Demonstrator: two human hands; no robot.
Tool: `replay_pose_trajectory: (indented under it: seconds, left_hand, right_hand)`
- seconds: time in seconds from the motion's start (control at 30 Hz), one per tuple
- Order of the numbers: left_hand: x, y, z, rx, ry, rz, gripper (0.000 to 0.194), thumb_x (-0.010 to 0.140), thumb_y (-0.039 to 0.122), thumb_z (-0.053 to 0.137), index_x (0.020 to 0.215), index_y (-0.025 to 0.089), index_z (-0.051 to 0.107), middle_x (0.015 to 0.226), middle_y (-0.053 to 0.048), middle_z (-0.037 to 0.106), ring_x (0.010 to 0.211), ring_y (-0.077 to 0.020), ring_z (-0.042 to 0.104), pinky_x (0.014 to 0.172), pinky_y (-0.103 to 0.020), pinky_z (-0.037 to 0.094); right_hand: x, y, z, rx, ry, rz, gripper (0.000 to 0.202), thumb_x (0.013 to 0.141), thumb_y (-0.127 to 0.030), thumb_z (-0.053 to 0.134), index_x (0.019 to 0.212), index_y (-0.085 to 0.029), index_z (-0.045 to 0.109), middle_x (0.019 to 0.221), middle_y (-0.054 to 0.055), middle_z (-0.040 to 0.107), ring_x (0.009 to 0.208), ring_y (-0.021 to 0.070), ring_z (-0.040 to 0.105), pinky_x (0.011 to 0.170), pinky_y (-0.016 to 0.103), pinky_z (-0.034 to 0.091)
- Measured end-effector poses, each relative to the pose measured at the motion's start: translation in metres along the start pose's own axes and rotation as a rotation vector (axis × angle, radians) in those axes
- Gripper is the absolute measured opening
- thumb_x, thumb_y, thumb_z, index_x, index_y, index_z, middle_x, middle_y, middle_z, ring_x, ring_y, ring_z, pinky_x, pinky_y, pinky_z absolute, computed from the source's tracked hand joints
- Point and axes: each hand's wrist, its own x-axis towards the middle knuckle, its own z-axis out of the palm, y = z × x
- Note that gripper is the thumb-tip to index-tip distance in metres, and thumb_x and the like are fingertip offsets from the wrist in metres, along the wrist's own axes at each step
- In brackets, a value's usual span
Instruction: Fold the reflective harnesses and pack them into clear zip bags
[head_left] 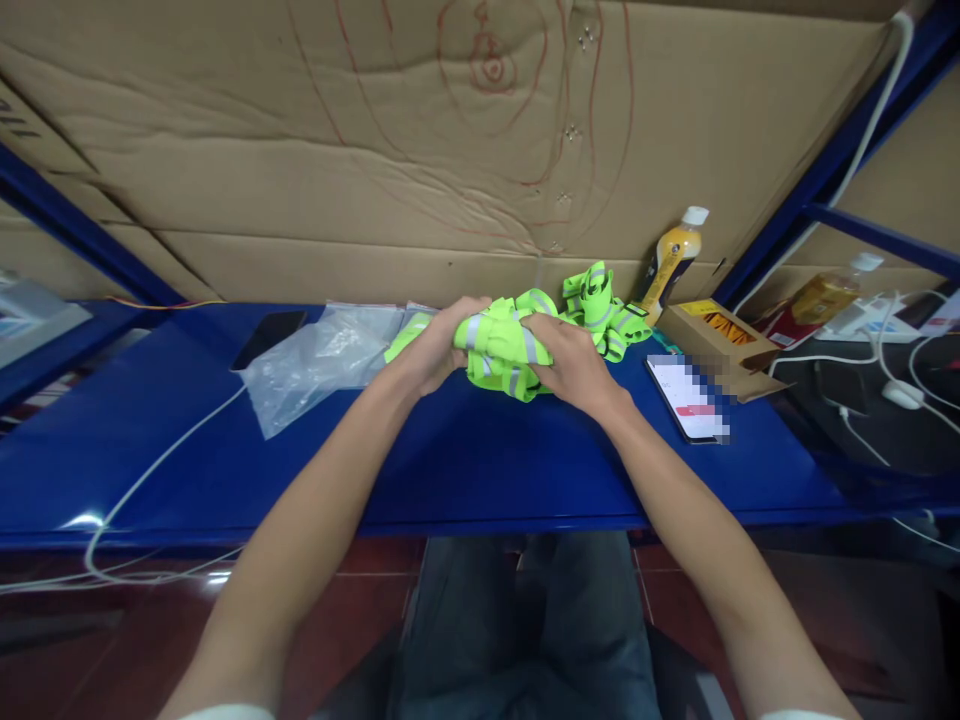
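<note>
A bundle of neon-yellow reflective straps (501, 340) with silver stripes is bunched up over the blue tabletop. My left hand (444, 345) grips its left side, fingers curled behind it. From the right, my right hand (571, 360) closes round the same bundle, thumb on top. Just behind my right hand lies a second heap of the same neon strapping (600, 305), with a small black piece at its right end. Left of my left hand, clear plastic bags (322, 355) lie flat, with a bit of neon material (409, 335) beside them.
A dark phone (268, 338) lies at the left by a white cable (161, 460). To the right are a lit phone (686, 398), an open cardboard box (724, 345) and an orange drink bottle (673, 260). A cardboard wall (337, 180) stands behind the blue table (495, 470).
</note>
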Motion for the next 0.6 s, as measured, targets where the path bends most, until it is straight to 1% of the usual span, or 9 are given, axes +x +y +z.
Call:
replay_pose_trajectory:
  seconds: [0.07, 0.13, 0.23, 0.3, 0.37, 0.43, 0.47, 0.53, 0.6]
  left_hand:
    - [-0.003, 0.006, -0.003, -0.111, -0.069, -0.127, 0.043, 0.082, 0.062, 0.077, 0.082, 0.019, 0.072, 0.075, -0.007, 0.073, 0.072, -0.0270, 0.072, 0.066, -0.039, 0.066]
    - [-0.005, 0.011, -0.007, -0.191, -0.126, -0.226, 0.042, 0.080, 0.059, 0.083, 0.082, 0.018, 0.073, 0.078, -0.009, 0.074, 0.072, -0.0264, 0.072, 0.065, -0.039, 0.065]
    - [-0.006, 0.013, -0.010, -0.211, -0.195, -0.279, 0.038, 0.072, 0.048, 0.093, 0.079, 0.015, 0.075, 0.083, -0.012, 0.076, 0.074, -0.0258, 0.072, 0.066, -0.039, 0.065]
    - [-0.005, 0.011, -0.011, -0.207, -0.199, -0.281, 0.034, 0.065, 0.037, 0.098, 0.078, 0.014, 0.077, 0.084, -0.012, 0.077, 0.072, -0.0244, 0.072, 0.065, -0.038, 0.064]
    - [-0.003, 0.007, -0.013, -0.183, -0.165, -0.248, 0.034, 0.058, 0.029, 0.100, 0.080, 0.015, 0.078, 0.084, -0.011, 0.078, 0.070, -0.0219, 0.071, 0.062, -0.033, 0.060]
    - [-0.001, 0.003, -0.014, -0.137, -0.129, -0.196, 0.038, 0.054, 0.024, 0.100, 0.085, 0.015, 0.080, 0.085, -0.009, 0.078, 0.071, -0.0206, 0.071, 0.061, -0.030, 0.057]
    - [-0.001, 0.002, -0.015, -0.102, -0.119, -0.166, 0.040, 0.054, 0.023, 0.100, 0.088, 0.016, 0.080, 0.086, -0.008, 0.078, 0.071, -0.0199, 0.070, 0.061, -0.029, 0.056]
    - [-0.001, 0.000, -0.017, 0.009, -0.128, -0.077, 0.045, 0.057, 0.025, 0.099, 0.097, 0.016, 0.081, 0.089, -0.006, 0.077, 0.072, -0.0186, 0.069, 0.061, -0.027, 0.053]
    - [-0.003, 0.001, -0.016, 0.170, -0.175, 0.066, 0.047, 0.063, 0.028, 0.096, 0.106, 0.017, 0.081, 0.093, -0.005, 0.076, 0.076, -0.0187, 0.068, 0.062, -0.026, 0.051]
  right_hand:
    - [-0.001, 0.001, 0.003, -0.042, 0.016, -0.018, 0.045, 0.083, -0.011, 0.058, 0.126, -0.024, 0.063, 0.115, 0.011, 0.074, 0.116, 0.0346, 0.067, 0.101, 0.047, 0.054]
    - [0.000, 0.000, 0.004, -0.073, 0.038, -0.048, 0.046, 0.085, -0.009, 0.057, 0.127, -0.024, 0.066, 0.121, 0.013, 0.074, 0.120, 0.0359, 0.067, 0.107, 0.052, 0.052]
    - [0.003, -0.005, 0.001, -0.109, 0.078, -0.079, 0.044, 0.090, -0.005, 0.049, 0.125, -0.023, 0.069, 0.129, 0.014, 0.075, 0.123, 0.0346, 0.068, 0.107, 0.054, 0.052]
    - [0.004, -0.009, -0.003, -0.078, 0.071, -0.088, 0.046, 0.091, -0.004, 0.048, 0.129, -0.023, 0.067, 0.136, 0.014, 0.072, 0.131, 0.0341, 0.066, 0.113, 0.056, 0.050]
    - [0.004, -0.012, -0.007, 0.008, 0.017, -0.077, 0.050, 0.094, -0.015, 0.060, 0.143, -0.024, 0.059, 0.152, 0.016, 0.063, 0.147, 0.0351, 0.057, 0.122, 0.059, 0.045]
    - [0.001, -0.013, -0.010, 0.116, -0.070, -0.064, 0.073, 0.093, -0.034, 0.076, 0.158, -0.025, 0.045, 0.168, 0.018, 0.047, 0.161, 0.0354, 0.042, 0.130, 0.060, 0.039]
    - [-0.001, -0.012, -0.011, 0.159, -0.095, -0.055, 0.081, 0.094, -0.042, 0.078, 0.163, -0.026, 0.039, 0.173, 0.018, 0.041, 0.165, 0.0344, 0.037, 0.132, 0.060, 0.037]
    - [-0.005, -0.009, -0.014, 0.199, -0.112, -0.029, 0.082, 0.100, -0.049, 0.074, 0.168, -0.028, 0.034, 0.175, 0.017, 0.040, 0.165, 0.0319, 0.037, 0.133, 0.059, 0.036]
    - [-0.008, -0.006, -0.018, 0.151, -0.085, -0.005, 0.078, 0.100, -0.052, 0.075, 0.167, -0.029, 0.040, 0.170, 0.015, 0.049, 0.159, 0.0334, 0.046, 0.131, 0.060, 0.037]
